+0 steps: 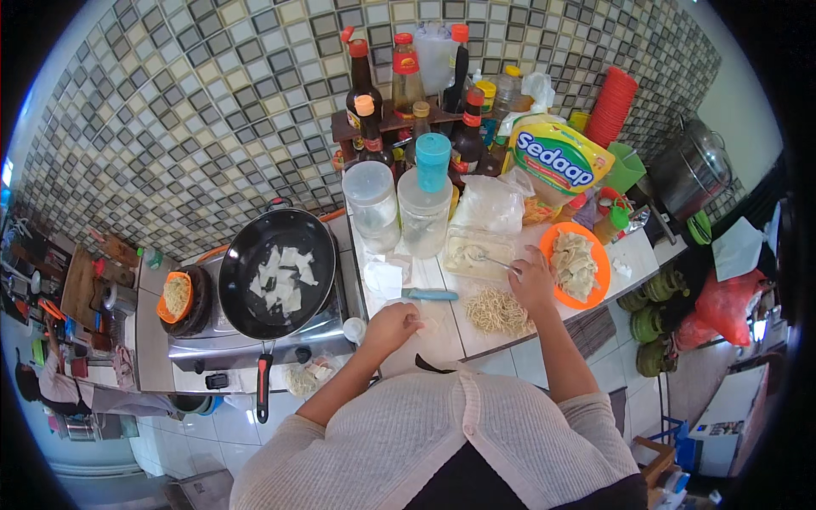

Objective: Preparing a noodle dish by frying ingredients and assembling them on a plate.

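Note:
My left hand is low over the white tiled counter, its fingertips on a thin, pale wrapper. My right hand holds a metal spoon, whose bowl dips into a pale filling in a clear plastic container. A light-blue knife lies beside a stack of white wrappers. Close to my right wrist is a heap of noodles. Folded dumplings fill an orange plate at the right. White pieces lie spread in a black wok at the left.
The wok sits on a gas stove, its handle towards me. Two plastic jars, sauce bottles and a yellow pouch line the counter's back. A steel pot stands at the far right. Another person is at far left.

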{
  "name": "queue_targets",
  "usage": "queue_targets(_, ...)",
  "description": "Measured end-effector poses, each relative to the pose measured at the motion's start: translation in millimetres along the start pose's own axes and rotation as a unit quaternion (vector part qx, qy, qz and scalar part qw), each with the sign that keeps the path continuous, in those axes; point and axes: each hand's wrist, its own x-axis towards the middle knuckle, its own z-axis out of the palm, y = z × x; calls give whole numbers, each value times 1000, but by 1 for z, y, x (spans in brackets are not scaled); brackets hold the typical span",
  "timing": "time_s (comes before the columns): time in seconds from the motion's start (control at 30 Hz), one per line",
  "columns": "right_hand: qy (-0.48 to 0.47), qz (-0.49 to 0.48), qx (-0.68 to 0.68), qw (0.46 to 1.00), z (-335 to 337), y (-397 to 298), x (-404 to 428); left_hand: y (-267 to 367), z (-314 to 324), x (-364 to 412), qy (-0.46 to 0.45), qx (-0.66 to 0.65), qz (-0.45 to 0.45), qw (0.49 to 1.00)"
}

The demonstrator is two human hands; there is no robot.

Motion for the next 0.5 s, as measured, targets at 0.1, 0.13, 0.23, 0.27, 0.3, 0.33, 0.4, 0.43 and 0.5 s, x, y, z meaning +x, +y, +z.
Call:
queue_targets(0.1, -20, -15, -36, 999, -11, -10, 7, -4, -4, -2, 12, -89, -33, 995)
queue_targets(0.13, -20, -15, -35, 999, -11, -10, 10, -6, -7, -3, 35, -128, -50, 990)
queue_targets(0.23, 27, -10, 23, 999, -11, -10, 16, -15, -10, -5, 85, -183, -79, 976)
queue_targets(0.27, 28, 7, 44, 999, -12, -12, 16, -19, -10, -5, 109, -199, -88, 970)
queue_targets(0.3, 31, 26, 64, 997, -14, -12, 16, -21, -10, -4, 110, -199, -87, 970)
queue_targets(0.33, 32, 25, 64, 997, -8, -7, 14, -23, -10, -4, 71, -285, -98, 951)
queue_targets(0.4, 66, -12, 109, 992, 5, 0, 6, -22, -11, -5, 32, -368, -106, 923)
queue_targets(0.43, 67, -12, 108, 992, 7, 0, 1, -19, -12, -5, -9, -417, -125, 900)
queue_targets(0.5, -19, 25, 165, 986, 9, -6, -8, -15, -9, -6, -49, -464, -143, 873)
